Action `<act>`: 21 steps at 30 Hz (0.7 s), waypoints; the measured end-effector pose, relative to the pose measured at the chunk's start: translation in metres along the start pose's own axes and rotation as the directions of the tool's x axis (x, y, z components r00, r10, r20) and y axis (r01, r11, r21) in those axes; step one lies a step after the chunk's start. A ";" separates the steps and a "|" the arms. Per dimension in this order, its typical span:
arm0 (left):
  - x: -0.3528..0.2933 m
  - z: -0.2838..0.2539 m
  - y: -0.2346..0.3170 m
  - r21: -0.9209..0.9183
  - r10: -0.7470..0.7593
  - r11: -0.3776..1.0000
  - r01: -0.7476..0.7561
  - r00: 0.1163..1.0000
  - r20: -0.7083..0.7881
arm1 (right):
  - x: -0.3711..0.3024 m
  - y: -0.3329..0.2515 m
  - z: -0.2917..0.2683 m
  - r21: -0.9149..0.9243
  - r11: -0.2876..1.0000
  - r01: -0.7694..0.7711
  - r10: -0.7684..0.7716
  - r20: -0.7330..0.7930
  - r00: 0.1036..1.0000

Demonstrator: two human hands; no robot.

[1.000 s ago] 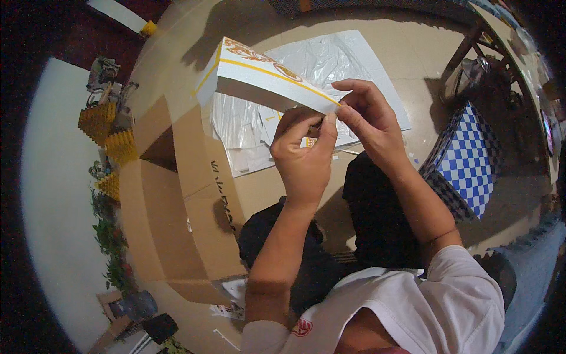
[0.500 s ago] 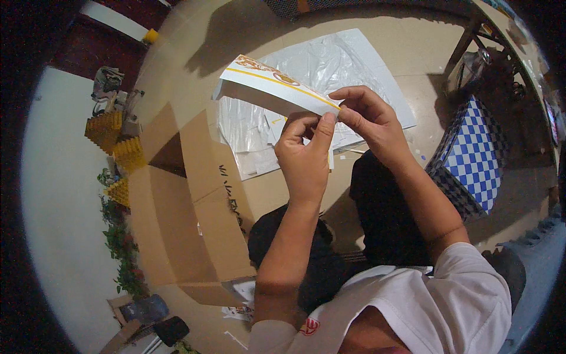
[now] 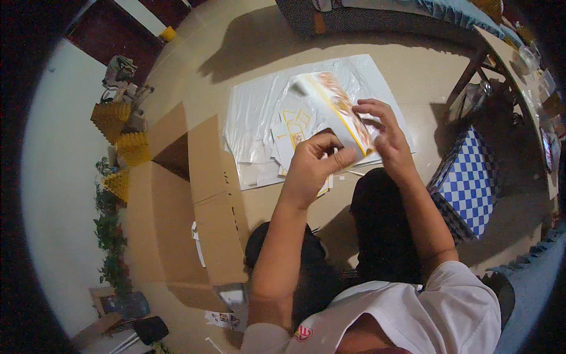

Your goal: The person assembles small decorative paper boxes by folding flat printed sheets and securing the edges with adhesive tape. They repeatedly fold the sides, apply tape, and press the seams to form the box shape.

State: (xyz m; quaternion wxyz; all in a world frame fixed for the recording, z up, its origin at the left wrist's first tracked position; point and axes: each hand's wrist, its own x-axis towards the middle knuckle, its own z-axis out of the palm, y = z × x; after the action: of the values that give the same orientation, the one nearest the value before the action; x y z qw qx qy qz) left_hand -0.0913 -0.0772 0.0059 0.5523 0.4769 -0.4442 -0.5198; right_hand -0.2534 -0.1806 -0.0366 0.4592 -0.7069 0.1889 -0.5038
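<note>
pinching the near end of a white card piece with orange print and a yellow line, the left hand holds it above a white sheet on the floor, probably by the end so that the printed face is left uncovered. the right hand is beside its right edge, fingers bent and parted, perhaps for steadying; blur hides whether they touch. both forearms reach forward from bent elbows, hands close together.
</note>
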 end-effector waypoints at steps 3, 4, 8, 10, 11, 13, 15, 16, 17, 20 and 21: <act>0.000 0.000 0.002 0.384 0.101 0.910 -0.158 0.981 0.163 | 0.012 -0.011 -0.005 0.283 0.914 -0.292 0.278 0.088 0.956; -0.003 0.000 0.003 0.503 0.115 0.838 -0.211 0.970 0.216 | 0.018 -0.016 -0.002 0.348 0.872 -0.344 0.327 0.110 0.939; -0.009 0.002 0.001 0.605 0.005 0.763 -0.228 0.938 0.347 | 0.036 -0.029 -0.004 0.231 0.927 -0.294 0.278 0.099 0.955; -0.011 0.003 0.005 0.654 -0.119 0.745 -0.133 0.938 0.326 | 0.034 -0.031 -0.006 0.221 0.926 -0.305 0.277 0.149 0.949; -0.011 0.003 0.006 0.661 -0.160 0.745 -0.091 0.937 0.309 | 0.033 -0.026 -0.008 0.233 0.907 -0.351 0.304 0.215 0.928; -0.013 0.002 0.011 0.670 -0.200 0.741 -0.044 0.938 0.283 | 0.029 -0.026 -0.002 0.191 0.936 -0.297 0.248 0.244 0.938; -0.014 -0.003 -0.001 0.624 -0.161 0.778 -0.074 0.936 0.312 | 0.022 -0.037 0.005 0.227 0.920 -0.320 0.260 0.259 0.930; -0.014 -0.003 -0.001 0.603 -0.140 0.793 -0.092 0.935 0.327 | 0.020 -0.039 0.007 0.247 0.912 -0.328 0.263 0.264 0.928; -0.014 -0.002 0.000 0.636 -0.208 0.770 -0.050 0.923 0.324 | 0.018 -0.036 0.007 0.249 0.905 -0.345 0.278 0.269 0.922; -0.012 0.001 0.005 0.710 -0.325 0.704 -0.003 0.887 0.327 | 0.016 -0.036 0.011 0.206 0.895 -0.394 0.336 0.269 0.903; -0.012 0.002 0.002 0.717 -0.312 0.697 -0.034 0.885 0.346 | 0.016 -0.035 0.012 0.195 0.907 -0.374 0.322 0.255 0.912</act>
State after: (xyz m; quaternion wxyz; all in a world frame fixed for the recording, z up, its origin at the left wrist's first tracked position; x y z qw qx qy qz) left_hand -0.0942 -0.0658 0.0085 0.1699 0.5531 -0.6831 -0.4456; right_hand -0.2434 -0.1690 0.0005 0.6417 -0.6515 0.1992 -0.3523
